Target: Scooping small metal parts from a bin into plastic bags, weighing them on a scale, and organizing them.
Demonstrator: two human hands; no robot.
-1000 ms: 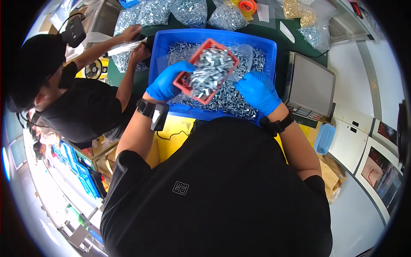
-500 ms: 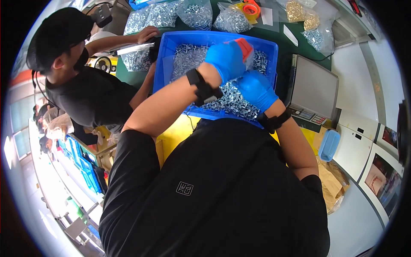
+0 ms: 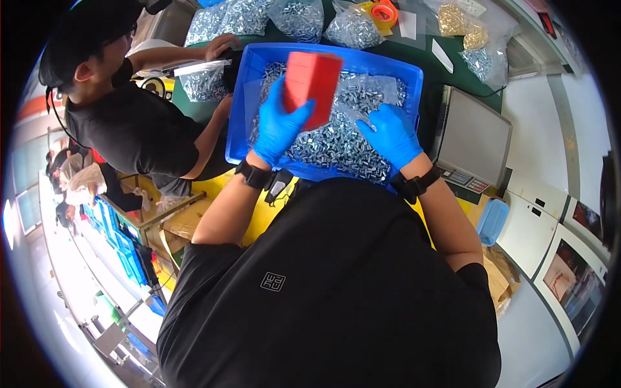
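My left hand (image 3: 279, 129), in a blue glove, grips a red box-shaped container (image 3: 313, 87) tilted above a blue bin (image 3: 411, 81). Small silvery metal fasteners (image 3: 336, 147) fill the bin; their exact kind is too small to tell. A clear plastic bag (image 3: 370, 88) lies over them, with more of the pieces in or under it. At the bin's right side, my right hand (image 3: 391, 137), also gloved, has its fingers pinched at the bag's edge. The inside of the red container cannot be seen.
Bags of metal pieces (image 3: 296, 19) line the far side of the green table. Orange tape (image 3: 384, 13) lies among them. A weighing scale (image 3: 475, 136) stands right of the bin, a small blue tray (image 3: 493, 221) nearer. A co-worker (image 3: 132, 123) works at the left beside another bag (image 3: 204, 82).
My left hand has swung left with the red container, away from my right hand and the bag. My right hand stays by the bag's edge. The co-worker has shifted slightly.
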